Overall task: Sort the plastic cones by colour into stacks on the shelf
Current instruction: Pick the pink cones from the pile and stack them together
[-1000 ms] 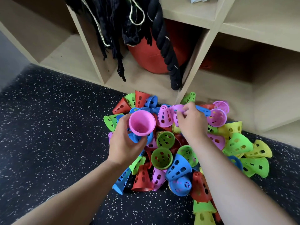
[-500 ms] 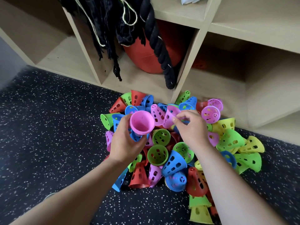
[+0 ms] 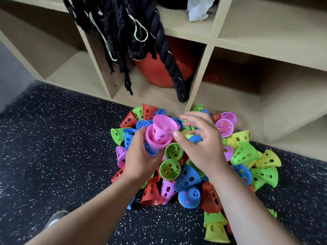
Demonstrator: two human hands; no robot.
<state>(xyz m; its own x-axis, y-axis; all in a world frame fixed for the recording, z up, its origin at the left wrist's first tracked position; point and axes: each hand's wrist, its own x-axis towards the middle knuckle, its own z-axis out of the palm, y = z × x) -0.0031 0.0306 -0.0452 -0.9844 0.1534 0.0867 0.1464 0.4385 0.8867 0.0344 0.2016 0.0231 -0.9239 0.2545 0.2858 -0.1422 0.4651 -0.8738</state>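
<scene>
Our left hand (image 3: 141, 156) kept its grip clamped on the pink stack (image 3: 160, 134), a second pink cone nested tilted in its mouth. Our right hand (image 3: 201, 145), fingers apart and empty, hovered just right; loose pink cones (image 3: 224, 127) lay beyond it, nearer that hand.

The heap of cones (image 3: 191, 167) lies on the floor (image 3: 53, 138) just before the shelf (image 3: 203, 71), under both hands (image 3: 177, 149).

A dark speckled floor (image 3: 53, 138) runs up to a pale wooden shelf unit (image 3: 210, 55) of open cubbies. One cubby holds a red ball (image 3: 159, 71), with a thick black rope (image 3: 164, 50) hanging before it; daylight falls evenly.
</scene>
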